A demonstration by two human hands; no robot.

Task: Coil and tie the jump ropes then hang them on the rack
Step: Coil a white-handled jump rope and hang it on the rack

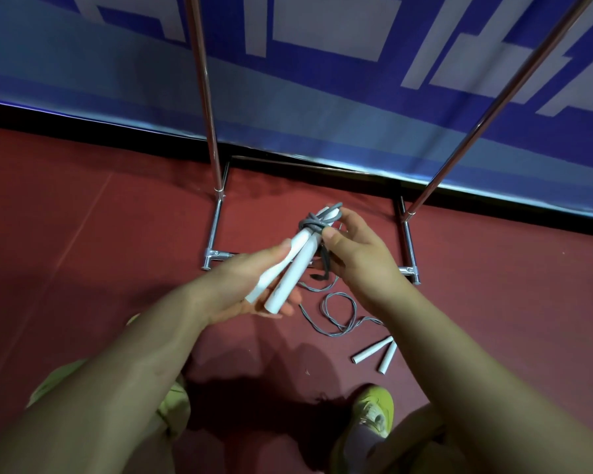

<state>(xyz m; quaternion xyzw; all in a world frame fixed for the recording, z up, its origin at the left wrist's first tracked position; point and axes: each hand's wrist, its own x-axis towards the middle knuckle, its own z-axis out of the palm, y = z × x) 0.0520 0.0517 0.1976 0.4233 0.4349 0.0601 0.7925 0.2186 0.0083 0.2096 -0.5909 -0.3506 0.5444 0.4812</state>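
My left hand holds the two white handles of a jump rope side by side, pointing up and away from me. Grey cord is wound and knotted around the handles' far ends. My right hand pinches that grey cord at the knot, with a coiled bundle hanging under its palm. A second jump rope lies loose on the red floor below my right wrist, its two white handles side by side. The chrome rack stands right behind my hands; its top bar is out of view.
The rack's two uprights rise at left and right, and its base tubes frame the floor under my hands. A blue banner wall stands close behind. My yellow-green shoes are at the bottom of the view.
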